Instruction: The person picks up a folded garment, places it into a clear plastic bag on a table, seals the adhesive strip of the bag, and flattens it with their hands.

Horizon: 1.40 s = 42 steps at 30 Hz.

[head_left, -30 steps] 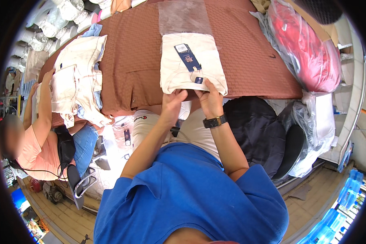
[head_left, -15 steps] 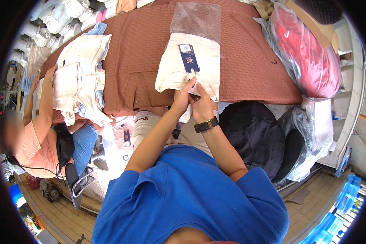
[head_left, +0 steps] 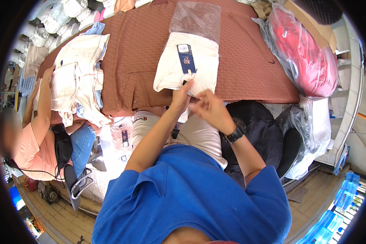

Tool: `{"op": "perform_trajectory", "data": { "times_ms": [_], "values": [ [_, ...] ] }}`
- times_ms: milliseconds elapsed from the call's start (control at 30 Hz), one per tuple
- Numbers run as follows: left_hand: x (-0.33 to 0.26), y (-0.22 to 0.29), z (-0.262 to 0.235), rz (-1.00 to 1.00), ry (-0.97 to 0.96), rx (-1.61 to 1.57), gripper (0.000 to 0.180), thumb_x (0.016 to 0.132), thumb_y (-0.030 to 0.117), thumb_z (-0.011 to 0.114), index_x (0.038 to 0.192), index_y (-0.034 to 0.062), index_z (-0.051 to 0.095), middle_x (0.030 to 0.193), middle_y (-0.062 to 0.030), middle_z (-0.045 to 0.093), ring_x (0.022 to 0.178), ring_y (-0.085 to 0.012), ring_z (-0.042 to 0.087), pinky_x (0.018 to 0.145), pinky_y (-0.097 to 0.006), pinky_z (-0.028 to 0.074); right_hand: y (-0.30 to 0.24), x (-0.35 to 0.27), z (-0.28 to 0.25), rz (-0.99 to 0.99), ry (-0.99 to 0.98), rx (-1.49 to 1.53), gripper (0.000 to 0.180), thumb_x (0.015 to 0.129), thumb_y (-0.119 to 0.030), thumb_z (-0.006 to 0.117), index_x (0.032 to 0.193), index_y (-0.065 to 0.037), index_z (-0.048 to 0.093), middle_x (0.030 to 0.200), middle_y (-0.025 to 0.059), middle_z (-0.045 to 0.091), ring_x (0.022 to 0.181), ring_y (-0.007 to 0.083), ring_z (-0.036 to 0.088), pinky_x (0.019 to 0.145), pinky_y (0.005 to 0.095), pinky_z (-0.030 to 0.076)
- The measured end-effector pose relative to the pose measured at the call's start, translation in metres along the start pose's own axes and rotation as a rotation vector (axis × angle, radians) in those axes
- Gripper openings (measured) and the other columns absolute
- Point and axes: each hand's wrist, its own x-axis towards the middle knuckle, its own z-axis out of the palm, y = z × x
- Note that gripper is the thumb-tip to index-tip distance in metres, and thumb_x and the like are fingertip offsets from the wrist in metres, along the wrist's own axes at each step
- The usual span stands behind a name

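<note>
A cream folded garment (head_left: pixel 171 75) lies at the table's near edge, inside or on top of a clear plastic bag (head_left: pixel 194 20) that stretches out flat beyond it. On the garment rests a dark blue hang tag (head_left: pixel 187 61). My left hand (head_left: pixel 181 96) grips the garment's near edge, thumb on top and fingers underneath. Just beside that edge, my right hand (head_left: pixel 212 109) is bent at the wrist, its fingers smeared by motion; whether they touch the garment cannot be made out. A dark watch is on the right wrist.
A brown textured cloth (head_left: pixel 130 44) covers the table. To the left, a person (head_left: pixel 34 150) reaches over a pile of cream garments (head_left: pixel 75 73). Red goods in clear plastic (head_left: pixel 303 53) sit at the far right. A black padded chair (head_left: pixel 254 138) stands close to my right arm.
My right hand has drawn back from the garment's near edge, toward me and rightward, and turned over. The left hand keeps its hold; the garment has hardly moved.
</note>
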Motion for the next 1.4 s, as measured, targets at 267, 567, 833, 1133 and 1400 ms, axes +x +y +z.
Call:
{"op": "perform_trajectory", "data": {
  "times_ms": [267, 567, 833, 1133, 1400],
  "values": [
    [-0.001, 0.005, 0.007, 0.063, -0.017, 0.019, 0.045, 0.105, 0.020, 0.061, 0.144, 0.0008, 0.048, 0.136, -0.0124, 0.060, 0.123, -0.0233, 0.062, 0.104, -0.042, 0.052, 0.011, 0.123, -0.021, -0.592, 0.154, -0.499, 0.026, 0.082, -0.006, 0.074, 0.108, -0.004, 0.070, 0.111, 0.0125, 0.067, 0.100, 0.0364, 0.061, 0.091, 0.0453, 0.050],
    [0.005, -0.002, 0.005, 0.113, 0.150, -0.010, 0.052, 0.105, 0.024, 0.063, 0.148, 0.0002, 0.045, 0.143, -0.0138, 0.058, 0.128, -0.0258, 0.059, 0.108, -0.043, 0.049, 0.022, 0.151, -0.034, -0.588, 0.278, -0.690, 0.051, 0.076, 0.001, 0.067, 0.125, -0.010, 0.067, 0.128, 0.0100, 0.063, 0.118, 0.0376, 0.057, 0.099, 0.0475, 0.048],
    [0.009, -0.012, 0.006, 0.238, 0.114, 0.146, 0.053, 0.104, 0.024, 0.065, 0.145, -0.0033, 0.047, 0.139, -0.0138, 0.059, 0.125, -0.0234, 0.058, 0.107, -0.039, 0.048, 0.068, 0.182, -0.044, -0.612, 0.332, -0.933, 0.056, 0.086, 0.001, 0.054, 0.140, -0.013, 0.060, 0.148, 0.0096, 0.058, 0.135, 0.0380, 0.053, 0.111, 0.0519, 0.045],
    [0.006, -0.002, 0.022, 0.342, 0.171, 0.377, 0.049, 0.104, 0.023, 0.065, 0.142, -0.0063, 0.052, 0.137, -0.0127, 0.060, 0.124, -0.0201, 0.056, 0.105, -0.033, 0.044, 0.050, 0.164, -0.039, -0.452, 0.324, -0.820, 0.048, 0.094, 0.000, 0.048, 0.139, -0.013, 0.060, 0.126, 0.0234, 0.068, 0.102, 0.0448, 0.069, 0.086, 0.0515, 0.058],
    [0.005, 0.010, 0.034, 0.389, 0.126, 0.391, 0.048, 0.105, 0.023, 0.062, 0.141, -0.0065, 0.050, 0.134, -0.0142, 0.061, 0.120, -0.0219, 0.058, 0.102, -0.035, 0.046, 0.027, 0.145, -0.039, -0.421, 0.304, -0.777, 0.051, 0.093, 0.000, 0.052, 0.142, -0.012, 0.058, 0.116, 0.0236, 0.069, 0.096, 0.0457, 0.069, 0.082, 0.0532, 0.057]
  ]
}}
